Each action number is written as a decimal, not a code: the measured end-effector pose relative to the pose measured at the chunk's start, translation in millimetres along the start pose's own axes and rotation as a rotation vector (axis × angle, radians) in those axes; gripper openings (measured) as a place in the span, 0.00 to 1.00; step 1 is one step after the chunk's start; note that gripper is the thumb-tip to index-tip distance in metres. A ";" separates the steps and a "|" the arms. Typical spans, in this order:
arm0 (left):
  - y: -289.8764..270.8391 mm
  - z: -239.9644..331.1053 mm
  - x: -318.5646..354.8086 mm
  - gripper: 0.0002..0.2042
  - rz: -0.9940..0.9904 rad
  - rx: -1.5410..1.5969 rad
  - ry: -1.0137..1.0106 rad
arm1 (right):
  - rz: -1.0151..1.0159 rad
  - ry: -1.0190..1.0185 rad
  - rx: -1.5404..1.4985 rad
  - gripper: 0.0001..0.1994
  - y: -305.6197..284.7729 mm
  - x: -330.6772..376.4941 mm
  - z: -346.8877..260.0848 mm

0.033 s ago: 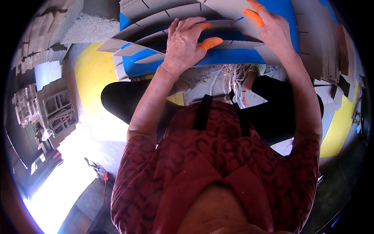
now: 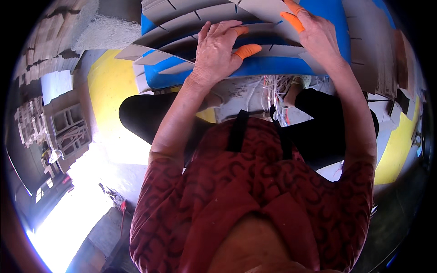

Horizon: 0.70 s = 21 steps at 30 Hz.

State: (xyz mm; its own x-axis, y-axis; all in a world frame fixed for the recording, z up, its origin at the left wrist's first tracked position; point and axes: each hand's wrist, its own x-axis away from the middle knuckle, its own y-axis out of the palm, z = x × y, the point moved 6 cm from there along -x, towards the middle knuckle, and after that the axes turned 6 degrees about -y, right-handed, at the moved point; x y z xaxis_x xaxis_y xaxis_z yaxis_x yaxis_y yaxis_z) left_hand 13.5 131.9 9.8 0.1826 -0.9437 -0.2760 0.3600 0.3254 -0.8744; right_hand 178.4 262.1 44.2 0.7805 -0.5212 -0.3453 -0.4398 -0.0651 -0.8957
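Several grey-brown cardboard strips (image 2: 182, 22) with short slits along their edges lie in curved, overlapping rows on a blue surface (image 2: 273, 65). My left hand (image 2: 217, 50) rests over the middle rows. Its fingers are stretched out, and the thumb is apart from them. Orange covers sit on its thumb and forefinger. My right hand (image 2: 317, 35) is further right and farther up, its orange-covered thumb and forefinger at the end of a cardboard strip (image 2: 271, 11). Its other fingers are mostly hidden behind the hand.
More stacked cardboard (image 2: 371, 59) stands at the right. A rough pale block (image 2: 107, 34) and cardboard piles (image 2: 45, 43) are at the far left. White strands (image 2: 275, 91) lie on the floor between my feet. A grey crate (image 2: 70, 129) is at the left.
My right hand has shifted very slightly left. My left hand and the cardboard rows look almost the same.
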 end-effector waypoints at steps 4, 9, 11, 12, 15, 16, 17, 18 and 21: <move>-8.2 -3.1 -2.3 0.16 -0.005 0.079 0.013 | 0.056 -0.089 0.018 0.20 -4.4 -12.2 -14.6; -34.2 -30.2 -17.7 0.11 0.198 -0.129 0.047 | 0.181 -0.101 -0.113 0.20 -8.1 -12.3 -11.3; -21.4 -61.8 -20.5 0.11 0.144 -0.214 -0.014 | 0.158 -0.112 -0.026 0.21 -7.1 -13.7 -12.1; -20.6 -63.6 -20.3 0.11 0.134 -0.201 -0.029 | 0.147 -0.115 0.021 0.21 -5.4 -14.2 -11.6; -18.8 -67.1 -20.7 0.11 0.113 -0.169 -0.057 | 0.120 -0.087 0.021 0.21 1.0 -15.3 -6.8; -18.8 -68.8 -21.3 0.11 0.113 -0.161 -0.057 | 0.134 -0.093 0.022 0.22 2.4 -15.9 -5.1; -18.6 -70.0 -21.6 0.11 0.113 -0.154 -0.057 | 0.149 -0.098 0.023 0.22 4.2 -17.2 -2.9; -19.2 -71.2 -21.2 0.11 0.119 -0.144 -0.058 | 0.162 -0.108 0.023 0.22 4.9 -19.2 -2.3; -20.3 -72.3 -20.7 0.11 0.139 -0.117 -0.041 | 0.042 -0.001 -0.065 0.22 2.2 -18.5 0.4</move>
State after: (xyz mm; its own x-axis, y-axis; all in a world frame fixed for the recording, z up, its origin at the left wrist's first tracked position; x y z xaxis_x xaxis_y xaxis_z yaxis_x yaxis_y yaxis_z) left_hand -63.8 140.4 4.4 0.2615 -0.8860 -0.3829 0.2201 0.4409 -0.8701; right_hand 163.1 272.0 48.5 0.7613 -0.5238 -0.3822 -0.4999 -0.0987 -0.8604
